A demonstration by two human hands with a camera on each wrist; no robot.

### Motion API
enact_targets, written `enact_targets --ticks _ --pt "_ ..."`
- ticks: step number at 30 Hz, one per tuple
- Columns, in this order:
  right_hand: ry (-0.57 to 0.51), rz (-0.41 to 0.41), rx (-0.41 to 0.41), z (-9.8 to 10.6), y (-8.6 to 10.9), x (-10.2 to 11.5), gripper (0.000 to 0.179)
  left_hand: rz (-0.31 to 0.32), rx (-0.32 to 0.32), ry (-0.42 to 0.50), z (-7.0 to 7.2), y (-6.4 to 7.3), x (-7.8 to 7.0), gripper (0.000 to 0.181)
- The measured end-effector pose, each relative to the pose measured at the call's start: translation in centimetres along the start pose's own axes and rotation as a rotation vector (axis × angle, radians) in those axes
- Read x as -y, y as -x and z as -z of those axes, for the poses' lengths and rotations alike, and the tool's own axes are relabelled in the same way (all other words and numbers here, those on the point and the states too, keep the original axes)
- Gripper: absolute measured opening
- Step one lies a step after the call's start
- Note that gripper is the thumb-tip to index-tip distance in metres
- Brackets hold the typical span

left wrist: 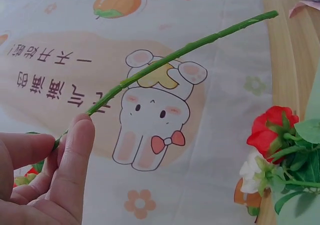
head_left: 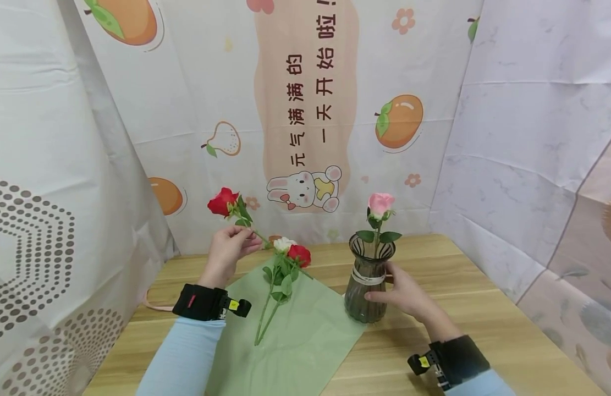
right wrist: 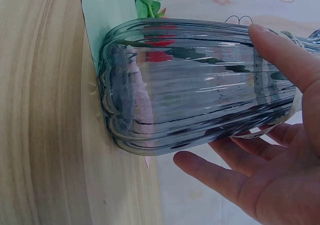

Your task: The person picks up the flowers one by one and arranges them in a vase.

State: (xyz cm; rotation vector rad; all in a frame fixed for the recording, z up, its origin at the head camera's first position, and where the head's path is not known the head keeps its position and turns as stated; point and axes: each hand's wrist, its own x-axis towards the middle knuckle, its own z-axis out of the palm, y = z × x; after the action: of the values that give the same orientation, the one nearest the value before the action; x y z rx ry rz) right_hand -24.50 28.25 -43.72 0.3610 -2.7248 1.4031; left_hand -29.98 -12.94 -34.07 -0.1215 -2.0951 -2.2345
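My left hand [head_left: 225, 253] pinches the green stem of a red rose [head_left: 223, 202] between thumb and fingertips, holding it aloft. In the left wrist view, the bare stem [left wrist: 185, 50] slants away from the fingers. On the right, my right hand [head_left: 409, 291] grips a ribbed, dark see-through glass vase [head_left: 361, 297], thumb on one side and fingers on the other. The vase stands upright with a pale band round its neck. A pink rose [head_left: 381, 205] stands in it. Between the hands lie a white flower [head_left: 284, 245] and another red rose [head_left: 300, 256].
A sheet of green wrapping paper [head_left: 305, 352] covers the middle of the wooden table [head_left: 434, 275], under the lying flowers. Printed curtains [head_left: 186, 71] hang behind and at both sides. A thin pink strip [head_left: 157, 307] shows at the table's left edge.
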Motion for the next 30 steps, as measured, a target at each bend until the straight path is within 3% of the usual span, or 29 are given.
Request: enact_targets --ticks 14,30 --pt "0.000 -0.007 0.003 -0.1 0.0 -0.1 0.094 -0.107 -0.021 0.108 -0.7 0.6 -1.8 0.032" --pt "-0.001 -0.011 0.005 0.0 0.0 0.0 0.093 -0.145 -0.010 0.225 -2.3 0.9 -3.3 0.040"
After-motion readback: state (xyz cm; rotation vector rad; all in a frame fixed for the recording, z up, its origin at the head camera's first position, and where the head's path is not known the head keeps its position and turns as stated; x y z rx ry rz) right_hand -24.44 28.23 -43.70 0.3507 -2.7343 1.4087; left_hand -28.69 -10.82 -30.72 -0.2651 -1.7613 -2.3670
